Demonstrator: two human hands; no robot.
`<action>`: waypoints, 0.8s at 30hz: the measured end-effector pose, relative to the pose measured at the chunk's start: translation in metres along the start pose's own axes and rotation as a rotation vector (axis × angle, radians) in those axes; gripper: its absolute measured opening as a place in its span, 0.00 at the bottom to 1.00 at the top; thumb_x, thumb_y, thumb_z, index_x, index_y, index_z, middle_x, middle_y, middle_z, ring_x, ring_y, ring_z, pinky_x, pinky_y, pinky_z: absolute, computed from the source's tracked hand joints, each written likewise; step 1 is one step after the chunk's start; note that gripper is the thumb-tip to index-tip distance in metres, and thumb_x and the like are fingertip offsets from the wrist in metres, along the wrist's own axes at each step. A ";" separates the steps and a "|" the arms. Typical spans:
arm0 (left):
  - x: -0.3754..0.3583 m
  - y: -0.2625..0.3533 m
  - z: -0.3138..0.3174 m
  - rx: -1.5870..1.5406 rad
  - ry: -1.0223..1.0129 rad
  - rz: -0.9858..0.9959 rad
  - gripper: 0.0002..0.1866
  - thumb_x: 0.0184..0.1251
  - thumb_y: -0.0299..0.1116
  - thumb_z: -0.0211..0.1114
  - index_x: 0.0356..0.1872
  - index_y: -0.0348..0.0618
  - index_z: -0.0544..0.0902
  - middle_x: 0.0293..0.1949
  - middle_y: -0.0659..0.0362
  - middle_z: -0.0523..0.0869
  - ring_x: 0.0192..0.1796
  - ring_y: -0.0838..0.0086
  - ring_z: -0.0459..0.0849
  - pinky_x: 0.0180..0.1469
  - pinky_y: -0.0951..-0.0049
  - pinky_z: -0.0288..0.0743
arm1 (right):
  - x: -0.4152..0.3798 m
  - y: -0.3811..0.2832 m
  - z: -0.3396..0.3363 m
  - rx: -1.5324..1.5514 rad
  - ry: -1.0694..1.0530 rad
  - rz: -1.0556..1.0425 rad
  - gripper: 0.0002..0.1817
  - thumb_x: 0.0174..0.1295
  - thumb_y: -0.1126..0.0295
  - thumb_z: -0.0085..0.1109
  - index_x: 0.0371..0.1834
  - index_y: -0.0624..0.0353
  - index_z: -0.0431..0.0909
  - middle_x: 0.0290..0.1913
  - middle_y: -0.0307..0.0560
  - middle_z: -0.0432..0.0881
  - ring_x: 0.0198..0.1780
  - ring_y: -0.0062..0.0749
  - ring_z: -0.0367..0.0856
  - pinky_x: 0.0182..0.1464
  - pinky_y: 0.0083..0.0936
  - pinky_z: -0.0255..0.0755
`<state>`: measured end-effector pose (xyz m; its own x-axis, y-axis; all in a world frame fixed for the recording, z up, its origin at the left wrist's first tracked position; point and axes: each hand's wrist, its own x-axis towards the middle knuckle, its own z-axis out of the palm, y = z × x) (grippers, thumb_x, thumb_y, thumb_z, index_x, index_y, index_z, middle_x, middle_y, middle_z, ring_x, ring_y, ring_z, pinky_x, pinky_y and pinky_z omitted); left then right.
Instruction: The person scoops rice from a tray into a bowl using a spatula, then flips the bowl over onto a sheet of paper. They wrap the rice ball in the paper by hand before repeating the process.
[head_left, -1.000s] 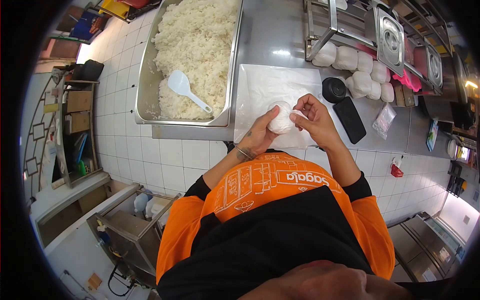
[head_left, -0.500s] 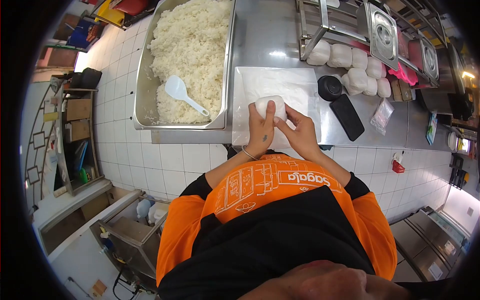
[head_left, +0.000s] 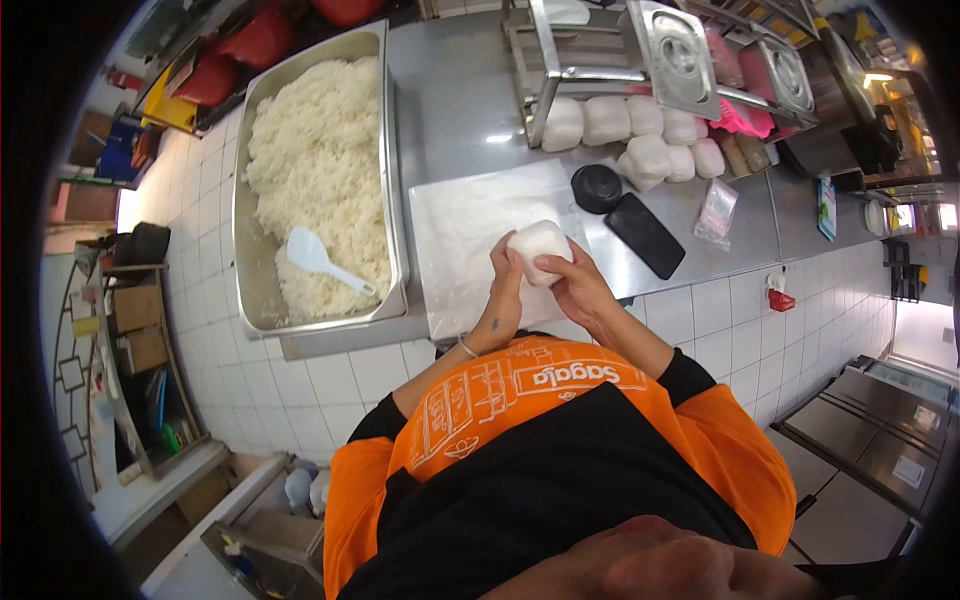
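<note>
Between both hands is a white, rounded packet of wrapped rice, held above the worktop. My left hand is closed on its left side, and my right hand grips it from the right with the thumb across its front. Under the hands lies a stack of clear plastic sheets. To the left, a deep steel pan holds loose cooked rice, with a pale blue rice paddle resting on top.
Several similar white rice packets are grouped under a metal rack at the back right. A round black bowl, a black phone-like slab and a small plastic bag lie right of the sheets.
The camera view has turned and shifted, so the counter appears lower and tilted. The rice packet is turned in my hands, and more of its top shows now. Both hands still hold it.
</note>
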<state>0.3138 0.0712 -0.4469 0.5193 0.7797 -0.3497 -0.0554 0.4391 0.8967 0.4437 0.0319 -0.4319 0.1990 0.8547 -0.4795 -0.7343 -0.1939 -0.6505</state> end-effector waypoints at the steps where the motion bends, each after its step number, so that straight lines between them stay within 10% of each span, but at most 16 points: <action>1: -0.003 0.009 0.005 0.056 -0.025 0.006 0.38 0.77 0.62 0.28 0.74 0.42 0.53 0.61 0.48 0.73 0.69 0.67 0.65 0.69 0.68 0.61 | 0.006 -0.005 -0.012 -0.004 -0.001 -0.020 0.25 0.54 0.77 0.68 0.56 0.66 0.72 0.49 0.47 0.80 0.54 0.32 0.79 0.58 0.27 0.73; 6: -0.005 0.024 -0.011 0.048 -0.307 -0.025 0.35 0.78 0.59 0.28 0.75 0.45 0.53 0.69 0.53 0.70 0.78 0.63 0.49 0.75 0.55 0.18 | 0.039 -0.068 -0.104 0.180 0.340 -0.344 0.23 0.56 0.74 0.68 0.54 0.65 0.73 0.48 0.46 0.81 0.49 0.33 0.82 0.49 0.27 0.78; 11: -0.008 0.022 -0.025 0.006 -0.231 -0.045 0.32 0.79 0.55 0.30 0.73 0.45 0.59 0.69 0.52 0.71 0.77 0.64 0.51 0.75 0.54 0.21 | 0.072 -0.153 -0.173 0.135 0.602 -0.660 0.26 0.52 0.68 0.75 0.50 0.67 0.74 0.45 0.47 0.82 0.45 0.35 0.83 0.40 0.26 0.77; 15: -0.007 0.018 -0.029 0.057 -0.208 -0.049 0.29 0.80 0.51 0.31 0.72 0.46 0.60 0.68 0.51 0.71 0.77 0.63 0.54 0.76 0.54 0.28 | 0.109 -0.170 -0.194 -0.044 0.751 -0.515 0.34 0.46 0.63 0.80 0.51 0.70 0.73 0.44 0.50 0.82 0.44 0.37 0.82 0.43 0.28 0.77; 19: -0.010 0.026 -0.026 0.018 -0.127 -0.088 0.27 0.79 0.49 0.36 0.71 0.48 0.62 0.65 0.53 0.75 0.75 0.65 0.58 0.75 0.54 0.37 | 0.132 -0.154 -0.201 -0.443 0.869 -0.691 0.39 0.40 0.53 0.82 0.49 0.70 0.74 0.44 0.55 0.82 0.41 0.43 0.83 0.49 0.35 0.76; 22: -0.009 0.029 -0.035 0.109 -0.044 -0.062 0.24 0.77 0.46 0.45 0.68 0.46 0.67 0.62 0.53 0.77 0.73 0.66 0.61 0.73 0.54 0.45 | 0.118 -0.151 -0.176 -1.247 1.411 -0.915 0.35 0.45 0.39 0.73 0.45 0.56 0.80 0.46 0.52 0.79 0.50 0.51 0.76 0.53 0.46 0.69; 24: -0.004 0.008 -0.051 0.259 -0.005 0.004 0.24 0.75 0.44 0.51 0.67 0.46 0.69 0.63 0.53 0.76 0.72 0.65 0.62 0.71 0.53 0.49 | 0.117 -0.146 -0.178 -1.373 1.294 -0.961 0.30 0.48 0.40 0.71 0.44 0.54 0.81 0.47 0.49 0.78 0.52 0.49 0.75 0.52 0.46 0.68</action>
<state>0.2680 0.0937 -0.4522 0.5241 0.7785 -0.3453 0.1626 0.3065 0.9379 0.6898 0.0744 -0.4972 0.7992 0.2578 0.5429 0.5553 -0.6623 -0.5029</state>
